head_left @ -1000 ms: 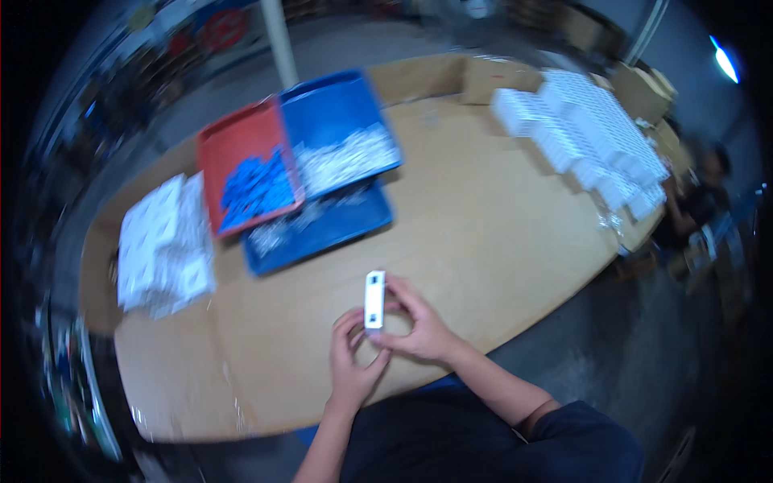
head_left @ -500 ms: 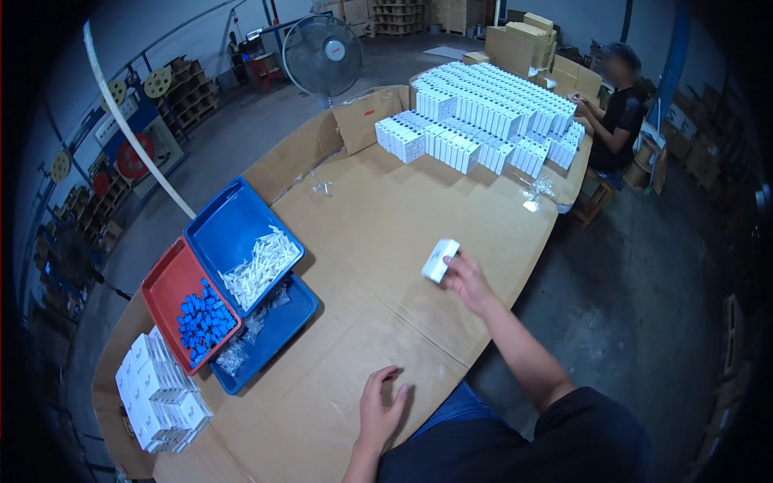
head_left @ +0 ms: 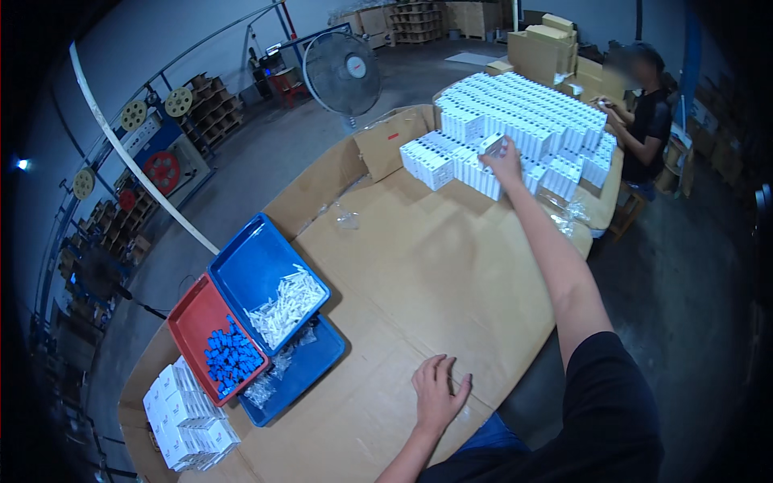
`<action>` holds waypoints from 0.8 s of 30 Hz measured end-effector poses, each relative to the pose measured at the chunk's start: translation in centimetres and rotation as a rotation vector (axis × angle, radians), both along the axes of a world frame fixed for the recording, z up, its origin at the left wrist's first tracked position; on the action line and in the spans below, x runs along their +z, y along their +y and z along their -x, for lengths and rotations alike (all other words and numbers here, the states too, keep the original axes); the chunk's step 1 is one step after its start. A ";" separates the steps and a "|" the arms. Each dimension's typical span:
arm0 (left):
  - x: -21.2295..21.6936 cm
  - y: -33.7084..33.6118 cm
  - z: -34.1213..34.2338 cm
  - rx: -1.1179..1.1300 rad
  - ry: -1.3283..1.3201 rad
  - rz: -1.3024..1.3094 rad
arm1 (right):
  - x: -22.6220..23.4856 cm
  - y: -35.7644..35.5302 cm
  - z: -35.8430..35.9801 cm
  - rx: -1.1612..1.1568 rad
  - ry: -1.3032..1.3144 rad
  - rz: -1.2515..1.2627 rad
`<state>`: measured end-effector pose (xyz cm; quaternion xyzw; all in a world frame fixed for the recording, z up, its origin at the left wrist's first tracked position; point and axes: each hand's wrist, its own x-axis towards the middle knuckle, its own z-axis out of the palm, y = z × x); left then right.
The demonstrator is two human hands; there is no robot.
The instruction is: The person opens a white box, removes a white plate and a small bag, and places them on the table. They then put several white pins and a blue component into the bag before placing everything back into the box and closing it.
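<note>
My right hand (head_left: 506, 163) reaches to the far end of the table and grips a small white box (head_left: 492, 146). That box is at the near side of a large block of stacked white boxes (head_left: 515, 101), over the lower front rows; whether it touches them I cannot tell. My left hand (head_left: 439, 390) rests near the table's front edge, fingers apart and holding nothing. Beneath it is the brown cardboard that covers the table (head_left: 378, 298).
At left, a blue tray (head_left: 241, 249) holds white sticks, a red tray (head_left: 189, 318) holds blue pieces, and a lower blue tray (head_left: 322, 362) has clear plastic bags. Flat white cartons (head_left: 181, 414) are stacked nearby. A person (head_left: 644, 121) sits beyond the boxes; a fan (head_left: 342, 76) stands behind.
My right hand has carried the white box away from me to the stacked boxes. My left hand has settled on the cardboard with its fingers more spread. The view has shifted slightly.
</note>
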<state>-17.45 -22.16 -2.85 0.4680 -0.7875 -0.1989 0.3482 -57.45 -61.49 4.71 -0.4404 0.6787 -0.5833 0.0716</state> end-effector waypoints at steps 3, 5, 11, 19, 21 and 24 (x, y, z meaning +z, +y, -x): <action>0.0 -0.4 0.2 0.031 -0.079 -0.021 | 1.2 -3.7 0.2 -0.066 0.080 -0.080; -0.2 -0.8 0.4 0.023 -0.114 -0.062 | 1.0 -5.9 1.5 -0.053 0.093 -0.096; 0.7 -1.5 0.2 0.018 -0.143 -0.131 | -0.5 -11.9 2.6 -0.103 0.187 -0.112; 0.7 -1.8 -0.3 -0.030 -0.209 -0.232 | -1.8 -14.5 1.7 -0.201 0.159 -0.049; 0.4 -1.8 -0.2 -0.027 -0.196 -0.221 | -2.0 -14.7 1.9 -0.206 0.157 -0.048; 0.5 -1.8 0.1 -0.031 -0.179 -0.212 | -2.5 -14.8 2.9 -0.249 0.213 -0.024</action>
